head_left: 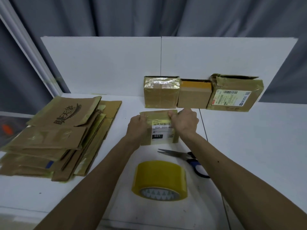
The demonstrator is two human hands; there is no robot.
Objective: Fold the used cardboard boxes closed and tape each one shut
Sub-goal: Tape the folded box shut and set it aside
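Observation:
A small cardboard box (160, 131) with a white shipping label lies flat on the white table (249, 146) in the middle. My left hand (137, 126) grips its left side, fingers curled over the far flap. My right hand (184, 122) grips the right side of the same flap (157, 114). A roll of yellow tape (160, 178) stands close to me, below the box. Scissors (184, 159) with blue-black handles lie just right of the roll, blades open.
A stack of flattened cardboard boxes (61, 138) fills the left of the table. Three taped boxes (161, 92) (194, 94) (232, 93) stand in a row against the white back panel (116, 63). Grey curtain hangs behind.

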